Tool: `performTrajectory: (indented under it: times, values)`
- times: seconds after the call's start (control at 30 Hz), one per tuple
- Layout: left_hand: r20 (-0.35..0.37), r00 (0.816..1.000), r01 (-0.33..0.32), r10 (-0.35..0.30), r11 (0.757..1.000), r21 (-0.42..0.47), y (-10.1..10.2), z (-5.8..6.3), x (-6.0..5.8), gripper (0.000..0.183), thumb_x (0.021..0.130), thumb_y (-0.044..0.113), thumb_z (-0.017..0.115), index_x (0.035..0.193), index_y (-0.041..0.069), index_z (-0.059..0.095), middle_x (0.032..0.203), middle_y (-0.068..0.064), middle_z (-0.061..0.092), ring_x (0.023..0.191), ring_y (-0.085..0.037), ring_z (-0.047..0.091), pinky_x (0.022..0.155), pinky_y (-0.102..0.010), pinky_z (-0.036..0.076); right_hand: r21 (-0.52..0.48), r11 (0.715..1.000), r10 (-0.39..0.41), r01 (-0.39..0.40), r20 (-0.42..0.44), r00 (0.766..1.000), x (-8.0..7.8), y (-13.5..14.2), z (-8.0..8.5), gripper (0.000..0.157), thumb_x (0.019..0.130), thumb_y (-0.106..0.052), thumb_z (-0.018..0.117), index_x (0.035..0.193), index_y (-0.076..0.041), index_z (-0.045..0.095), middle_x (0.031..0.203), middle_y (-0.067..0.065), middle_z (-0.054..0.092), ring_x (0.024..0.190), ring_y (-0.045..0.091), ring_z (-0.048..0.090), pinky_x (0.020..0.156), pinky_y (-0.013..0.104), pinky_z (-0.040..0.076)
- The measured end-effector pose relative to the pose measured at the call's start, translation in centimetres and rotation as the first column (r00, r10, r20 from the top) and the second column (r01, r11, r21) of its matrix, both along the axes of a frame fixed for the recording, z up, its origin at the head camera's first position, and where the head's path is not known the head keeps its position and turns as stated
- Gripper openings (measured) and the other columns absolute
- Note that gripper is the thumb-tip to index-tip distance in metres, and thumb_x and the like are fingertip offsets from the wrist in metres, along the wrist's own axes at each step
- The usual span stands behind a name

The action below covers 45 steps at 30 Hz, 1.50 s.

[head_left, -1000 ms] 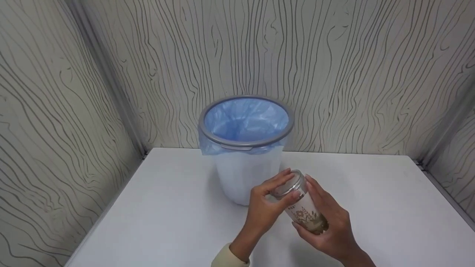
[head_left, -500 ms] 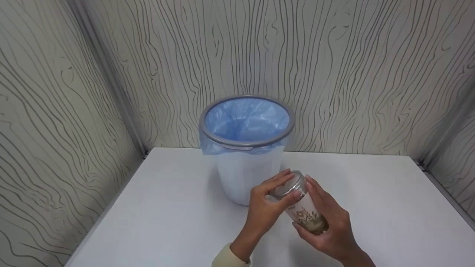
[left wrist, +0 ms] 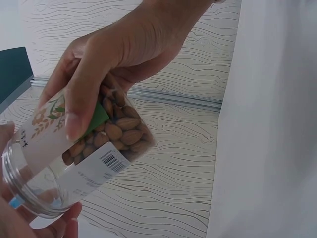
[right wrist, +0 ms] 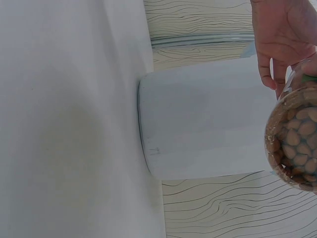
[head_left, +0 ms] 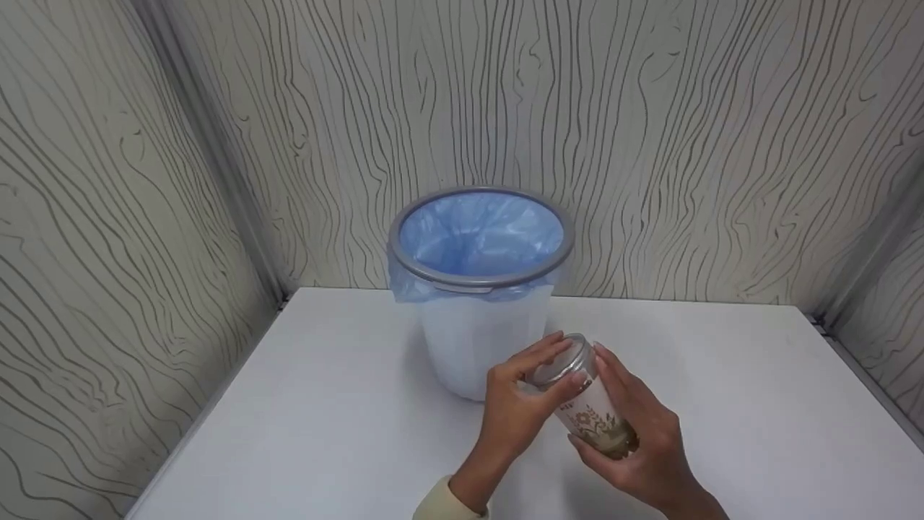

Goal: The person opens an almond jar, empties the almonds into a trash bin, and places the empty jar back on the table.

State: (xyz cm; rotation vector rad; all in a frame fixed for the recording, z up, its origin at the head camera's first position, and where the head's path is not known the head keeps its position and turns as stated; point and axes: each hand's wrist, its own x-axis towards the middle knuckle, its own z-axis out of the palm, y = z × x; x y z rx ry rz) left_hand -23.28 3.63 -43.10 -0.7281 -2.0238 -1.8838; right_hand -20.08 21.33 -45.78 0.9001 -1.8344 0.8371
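A clear plastic jar of almonds point(head_left: 590, 415) with a printed floral label is held tilted above the table, its lid end up and toward the left. My right hand point(head_left: 653, 440) grips the jar's body, thumb on the near side and fingers along the far side. Around the clear lid end, my left hand point(head_left: 514, 408) curls its thumb and fingers. In the left wrist view, almonds point(left wrist: 124, 131) fill the base end, and a white barcode label point(left wrist: 99, 168) faces the camera. The right wrist view shows the jar's round base point(right wrist: 297, 144), packed with almonds.
A white bin point(head_left: 484, 339) with a grey rim ring point(head_left: 480, 280) stands just behind my hands. A blue bag point(head_left: 491, 224) lines it. The white table point(head_left: 325, 404) meets wood-patterned walls point(head_left: 613, 130) at the back and sides.
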Motion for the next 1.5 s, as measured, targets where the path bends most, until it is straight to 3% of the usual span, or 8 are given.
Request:
performTrajectory:
  times: [0.17,0.47,0.73,1.0,1.23,1.5]
  values:
    - [0.012,1.0,0.008,-0.008,1.0,-0.006,-0.1,0.2,0.0,0.039,0.088,0.037,0.08,0.125,0.026,0.074,0.134,0.013,0.064,0.122,-0.012,0.062,0.101,-0.053,0.048,-0.006,1.0,0.003,-0.003,0.002,1.0,0.0,0.0,0.2,0.088,0.078,-0.033,0.087,0.137,0.019,0.048,0.14,0.036,0.051,0.124,0.018,0.058,0.101,0.017,0.044]
    - [-0.008,0.996,0.087,-0.088,0.996,-0.005,-0.5,0.3,-0.4,0.042,0.09,0.034,0.078,0.13,0.025,0.071,0.141,0.008,0.061,0.133,-0.012,0.054,0.108,-0.052,0.043,-0.022,1.0,-0.001,0.002,0.003,1.0,0.0,0.0,0.4,0.088,0.076,-0.03,0.088,0.137,0.018,0.048,0.14,0.035,0.052,0.123,0.018,0.059,0.102,0.019,0.044]
    - [-0.01,0.977,0.213,-0.213,0.977,0.006,-1.3,0.1,-1.1,0.046,0.093,0.035,0.074,0.137,0.021,0.066,0.146,0.009,0.056,0.139,-0.014,0.048,0.112,-0.049,0.038,-0.018,1.0,-0.023,0.023,0.004,1.0,-0.2,0.2,0.2,0.088,0.078,-0.036,0.086,0.138,0.017,0.048,0.141,0.034,0.052,0.124,0.017,0.058,0.102,0.019,0.044]
    - [0.026,0.951,0.307,-0.307,0.952,0.01,-1.8,0.2,-1.5,0.046,0.092,0.03,0.076,0.136,0.024,0.067,0.148,0.011,0.054,0.14,-0.011,0.046,0.116,-0.043,0.033,-0.016,1.0,-0.015,0.015,0.008,1.0,-0.1,0.2,0.3,0.089,0.077,-0.033,0.088,0.138,0.018,0.047,0.142,0.034,0.051,0.125,0.017,0.057,0.102,0.019,0.044]
    - [0.026,0.95,0.31,-0.31,0.951,0.007,-1.8,0.0,-1.6,0.045,0.091,0.029,0.077,0.135,0.023,0.068,0.147,0.01,0.055,0.139,-0.012,0.048,0.114,-0.044,0.036,-0.022,1.0,-0.008,0.008,0.02,1.0,0.2,0.1,0.4,0.092,0.071,-0.027,0.091,0.139,0.018,0.047,0.142,0.035,0.05,0.127,0.018,0.057,0.103,0.02,0.044]
    - [0.005,0.963,0.268,-0.268,0.963,-0.006,-1.6,0.0,-1.4,0.045,0.09,0.034,0.077,0.133,0.024,0.069,0.146,0.008,0.057,0.138,-0.013,0.049,0.112,-0.047,0.038,-0.018,1.0,-0.013,0.014,0.017,1.0,0.1,0.3,0.0,0.09,0.077,-0.033,0.088,0.139,0.018,0.047,0.142,0.034,0.05,0.126,0.017,0.057,0.101,0.018,0.044]
